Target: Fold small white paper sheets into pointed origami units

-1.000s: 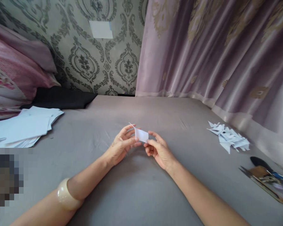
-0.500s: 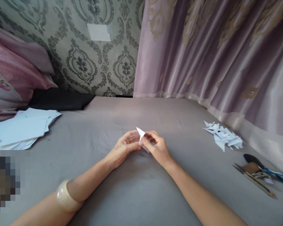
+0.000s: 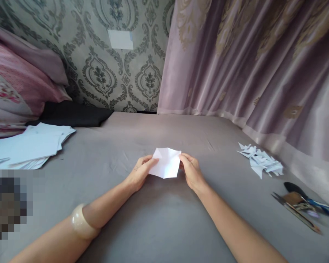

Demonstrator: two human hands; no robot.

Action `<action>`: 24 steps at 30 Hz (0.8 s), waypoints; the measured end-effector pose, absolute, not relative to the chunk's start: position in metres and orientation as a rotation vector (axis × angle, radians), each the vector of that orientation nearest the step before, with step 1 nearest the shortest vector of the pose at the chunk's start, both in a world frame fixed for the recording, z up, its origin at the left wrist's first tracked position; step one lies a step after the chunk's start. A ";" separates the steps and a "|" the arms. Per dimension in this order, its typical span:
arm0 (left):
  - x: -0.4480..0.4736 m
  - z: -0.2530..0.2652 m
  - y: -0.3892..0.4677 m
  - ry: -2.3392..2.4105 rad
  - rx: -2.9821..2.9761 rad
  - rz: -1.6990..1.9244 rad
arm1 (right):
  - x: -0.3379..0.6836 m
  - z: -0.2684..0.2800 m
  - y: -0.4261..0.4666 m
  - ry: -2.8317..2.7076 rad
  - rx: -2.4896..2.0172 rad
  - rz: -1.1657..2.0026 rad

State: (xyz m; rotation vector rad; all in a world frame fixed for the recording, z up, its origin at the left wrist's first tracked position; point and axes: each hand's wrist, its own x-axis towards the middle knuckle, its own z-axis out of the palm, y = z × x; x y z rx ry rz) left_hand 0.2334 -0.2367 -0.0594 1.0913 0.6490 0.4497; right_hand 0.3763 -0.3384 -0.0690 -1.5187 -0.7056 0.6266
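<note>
The room has a damask-patterned wall point(image 3: 98, 76) at eleven o'clock and a mauve curtain point(image 3: 208, 69) at one to two o'clock, taking the held paper as the dial's centre. A grey cloth surface point(image 3: 159, 230) spreads below.

The white paper point(image 3: 167, 166) is located between the two hands, apparently raised off the cloth. The left hand point(image 3: 139, 172) grips its nine o'clock edge, thumb on the near face. The right hand point(image 3: 192, 171) pinches it near the two o'clock corner. Both grips are closed on the paper; the fingers behind it are mostly hidden. Holding from opposite sides appears to keep it spread and facing the wearer.

Condition of paper: small, roughly square, marked by a crease down the middle and a slanting one at its upper left; top edge uneven, not lying flat.

A stack of white sheets point(image 3: 30, 146) lies at nine o'clock and a heap of pointed paper pieces point(image 3: 264, 160) at three, presumably kept aside to leave working room. Implements point(image 3: 292, 198) lie toward four o'clock, too blurred to identify with confidence.
</note>
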 end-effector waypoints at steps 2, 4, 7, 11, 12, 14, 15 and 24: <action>0.234 -0.059 -0.236 0.657 1.077 0.423 | 0.381 -0.074 -0.337 -0.739 -1.562 0.624; 0.235 -0.061 -0.234 0.675 1.064 0.410 | 0.386 -0.080 -0.336 -0.778 -1.614 0.579; 0.234 -0.067 -0.229 0.789 1.288 0.441 | 0.394 -0.087 -0.334 -0.850 -1.711 0.456; 0.228 -0.070 -0.228 0.901 1.842 0.490 | 0.394 -0.088 -0.334 -0.969 -1.830 0.264; 0.227 -0.071 -0.228 0.920 1.952 0.509 | 0.392 -0.086 -0.335 -1.055 -1.863 0.187; 0.225 -0.072 -0.229 0.950 2.127 0.525 | 0.390 -0.082 -0.339 -1.340 -1.892 0.067; 0.225 -0.073 -0.230 0.957 2.190 0.518 | 0.389 -0.079 -0.341 -1.515 -1.880 0.055; 0.222 -0.075 -0.226 0.899 2.247 0.471 | 0.386 -0.057 -0.368 -2.021 -1.880 0.175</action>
